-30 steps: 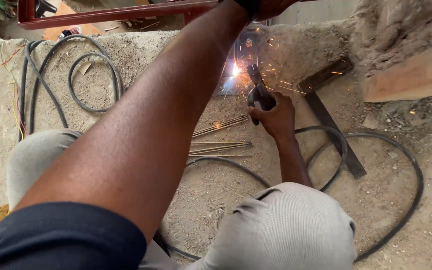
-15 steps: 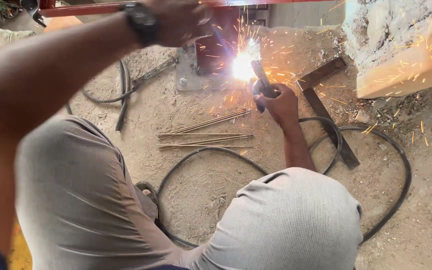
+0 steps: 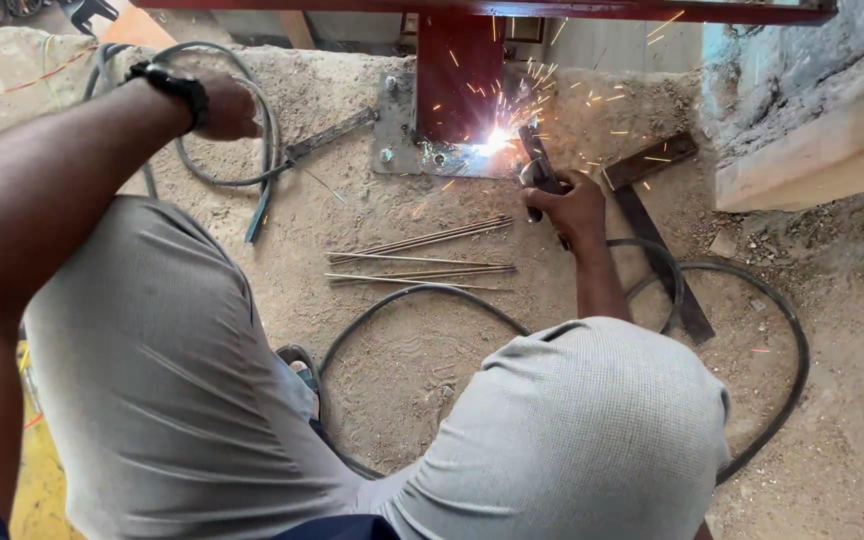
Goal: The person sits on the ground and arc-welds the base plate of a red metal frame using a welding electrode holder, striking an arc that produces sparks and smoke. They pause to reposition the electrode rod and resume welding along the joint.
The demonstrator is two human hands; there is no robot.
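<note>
My right hand [image 3: 574, 208] grips a dark welding electrode holder [image 3: 538, 170]. Its tip throws bright sparks [image 3: 497, 137] at the foot of a red steel post [image 3: 457, 75] standing on a grey base plate [image 3: 402, 140]. My left hand [image 3: 224, 104] is out at the upper left with a black wristwatch [image 3: 170, 84] on the wrist. The fingers look loosely curled, with nothing visible in them, above a coil of black cable [image 3: 252, 130]. Several welding rods [image 3: 422, 258] lie on the sandy ground just left of my right hand. My knees in grey trousers fill the lower view.
A black cable [image 3: 782, 340] loops over the sand at right. A steel square [image 3: 652, 210] lies by my right hand. A pale wooden beam [image 3: 812, 150] and rough wall stand at the upper right. A flat metal bar [image 3: 332, 135] lies left of the plate.
My left arm has swung away from the post to the upper left, uncovering the red post and base plate. My right hand stays at the joint, sparks still flying.
</note>
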